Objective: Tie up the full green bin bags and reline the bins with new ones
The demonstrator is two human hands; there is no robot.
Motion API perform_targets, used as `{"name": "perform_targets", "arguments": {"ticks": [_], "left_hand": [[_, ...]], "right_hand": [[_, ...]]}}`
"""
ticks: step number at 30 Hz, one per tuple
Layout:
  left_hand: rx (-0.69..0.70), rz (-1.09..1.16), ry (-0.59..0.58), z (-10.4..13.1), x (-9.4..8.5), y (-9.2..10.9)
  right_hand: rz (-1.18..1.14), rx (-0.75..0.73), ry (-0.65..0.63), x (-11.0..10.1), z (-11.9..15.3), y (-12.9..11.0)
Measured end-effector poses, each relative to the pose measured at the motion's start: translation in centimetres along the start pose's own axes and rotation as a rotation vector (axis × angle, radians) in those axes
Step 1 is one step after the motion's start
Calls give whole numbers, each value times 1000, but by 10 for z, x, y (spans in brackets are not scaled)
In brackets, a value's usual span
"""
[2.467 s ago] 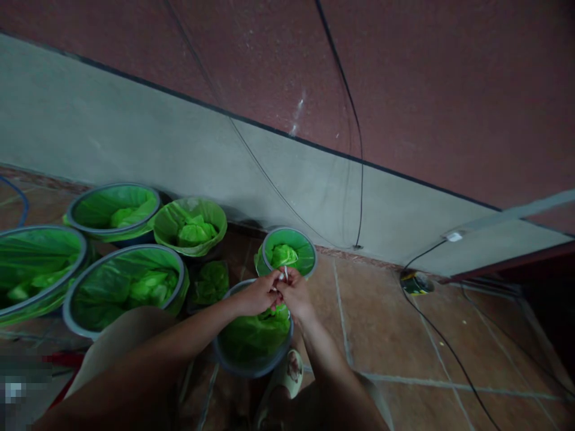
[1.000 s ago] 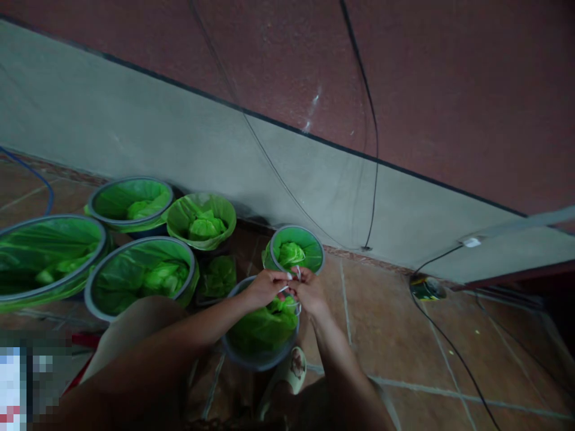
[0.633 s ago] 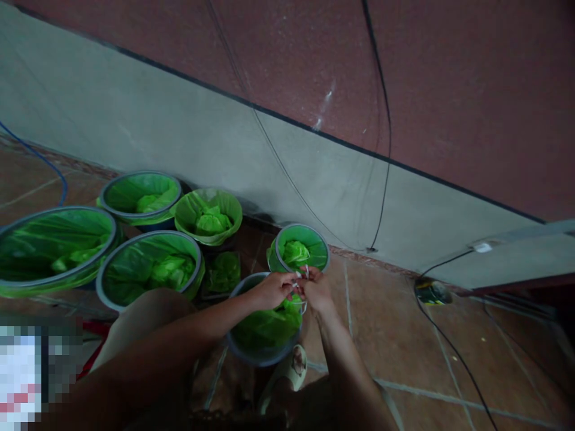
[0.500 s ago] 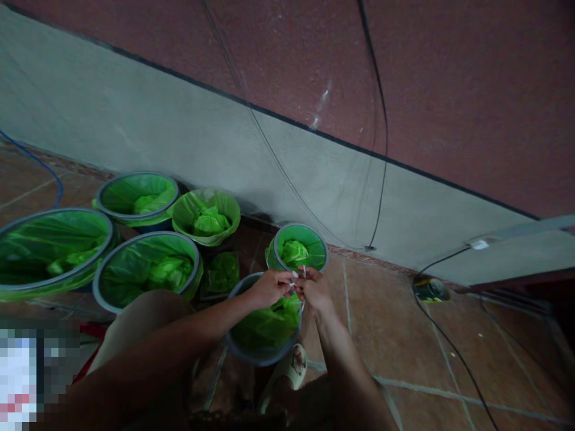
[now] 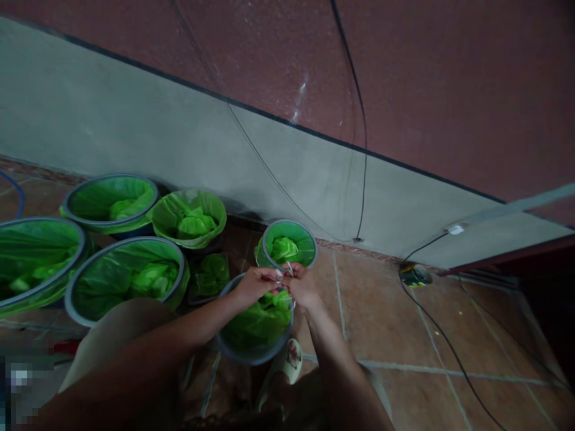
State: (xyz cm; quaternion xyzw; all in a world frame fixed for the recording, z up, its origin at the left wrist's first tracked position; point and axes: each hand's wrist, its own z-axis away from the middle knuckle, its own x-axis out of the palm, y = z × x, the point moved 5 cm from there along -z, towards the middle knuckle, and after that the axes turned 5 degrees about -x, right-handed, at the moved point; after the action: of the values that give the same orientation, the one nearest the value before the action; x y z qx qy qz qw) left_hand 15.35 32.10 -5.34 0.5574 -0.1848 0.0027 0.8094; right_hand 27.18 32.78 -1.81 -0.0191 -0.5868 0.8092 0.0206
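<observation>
Pinching white string (image 5: 290, 268) in fingers (image 5: 268, 273) of left hand (image 5: 251, 287) and right hand (image 5: 303, 288), just above green bag (image 5: 251, 326) lining bucket (image 5: 254, 359) on floor (image 5: 381, 311). Near wall (image 5: 179, 143), in small bin (image 5: 308, 238): crumpled green bundle (image 5: 283, 248). At left, in four lined bins (image 5: 69, 297): more crumpled green plastic (image 5: 155, 279).

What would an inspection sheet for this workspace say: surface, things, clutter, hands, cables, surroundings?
Surface: brown tiled floor.
Things: bin with green liner; thin white string.
Clutter: dark object by the wall, unclear what; pale specks on the floor.
Hands: left hand and right hand close together, fingers pinching the string.
Cables: black cables on wall and floor; blue line, left edge.
Surroundings: more lined bins.
</observation>
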Motion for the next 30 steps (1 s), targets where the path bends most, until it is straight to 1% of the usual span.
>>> {"name": "perform_targets", "arguments": {"ticks": [3, 5, 8, 10, 13, 17, 18, 19, 21, 22, 23, 24, 25, 26, 27, 28, 30], "left_hand": [[-6, -12, -10, 0, 0, 2], [-8, -74, -16, -2, -1, 1], [-15, -180, 12, -6, -6, -5], [-17, -217, 0, -8, -9, -8], [3, -286, -62, -7, -10, -8], [71, -533, -144, -4, -11, -6], [75, -572, -148, -4, -11, -8], [66, -583, -130, -6, -13, -10], [4, -528, -32, -9, -19, -15], [-27, -478, 33, -11, -21, -17], [-44, -427, 93, -13, -23, -18], [-44, -387, 131, -13, -23, -17], [-29, -364, 136, -14, -21, -15], [-4, -365, 110, -13, -17, -13], [20, -391, 58, -12, -11, -11], [30, -438, -10, -10, -4, -10], [27, -553, -137, -6, 8, -11]], "right_hand": [[-4, -2, -20, 2, -1, 4], [26, -16, -23, 0, -5, 9], [137, -79, 24, -10, -11, 13], [177, -112, 54, -16, -14, 14], [117, -143, 74, -18, -16, 11], [-20, -166, 167, -22, -17, 1], [-35, -165, 193, -24, -16, -2], [-40, -167, 221, -26, -16, -5], [-37, -181, 255, -28, -12, -11], [-45, -190, 242, -27, -10, -15], [-69, -196, 196, -23, -6, -18], [-112, -198, 118, -17, -3, -20], [-166, -192, 18, -10, 1, -23], [-226, -180, -86, -1, 5, -26], [-285, -167, -172, 6, 8, -28], [-339, -159, -227, 11, 10, -31], [-423, -159, -249, 16, 9, -36]]}}
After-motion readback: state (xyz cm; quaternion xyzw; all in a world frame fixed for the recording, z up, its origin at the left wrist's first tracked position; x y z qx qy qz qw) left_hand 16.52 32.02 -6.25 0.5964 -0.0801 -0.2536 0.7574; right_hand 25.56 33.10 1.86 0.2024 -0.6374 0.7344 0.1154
